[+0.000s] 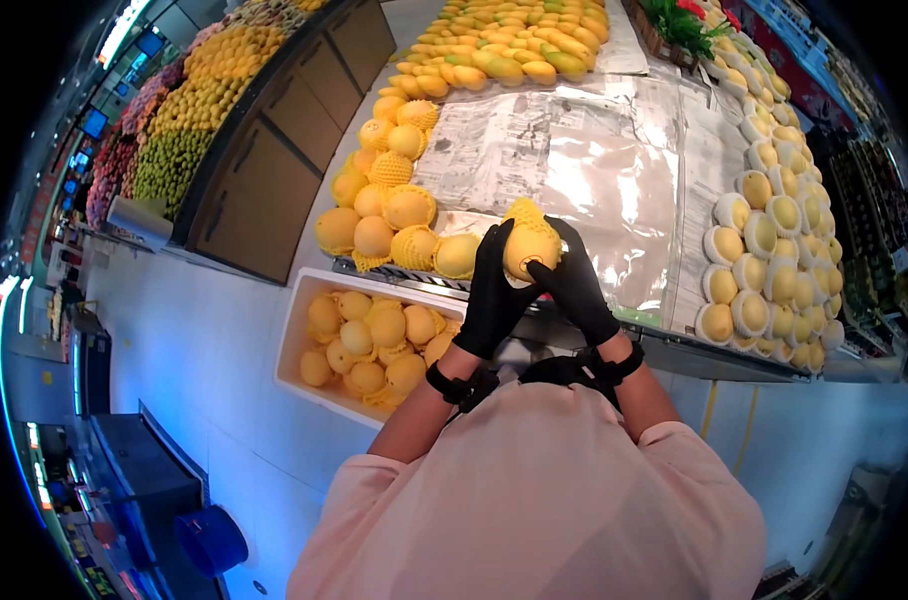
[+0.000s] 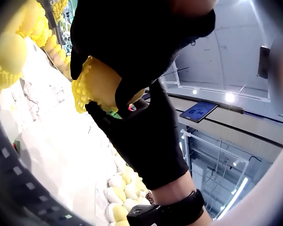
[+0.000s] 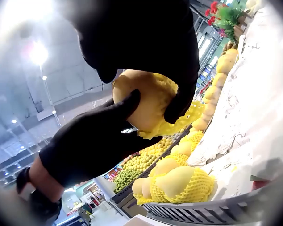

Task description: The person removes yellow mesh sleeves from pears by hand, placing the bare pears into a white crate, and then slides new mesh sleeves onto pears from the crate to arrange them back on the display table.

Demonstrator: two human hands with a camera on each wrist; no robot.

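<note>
Both hands wear black gloves and grip one yellow fruit (image 1: 532,246) in front of the body, above the display's front edge. The left hand (image 1: 496,300) curls round its left side, the right hand (image 1: 577,288) its right side with the thumb on the fruit. A yellow foam net (image 2: 80,92) covers the fruit's far end; the near end is bare. In the right wrist view the fruit (image 3: 140,101) sits between both hands, the net (image 3: 179,123) trailing off one side. Netted fruits (image 1: 411,207) stand in rows just left of the hands.
A white foam box (image 1: 286,350) of similar fruits stands at lower left. Yellow mangoes (image 1: 514,40) lie at the back of the newspaper-lined display (image 1: 614,190). White-cupped fruits (image 1: 759,232) line the right. A dark basket rim (image 3: 217,214) runs along the front.
</note>
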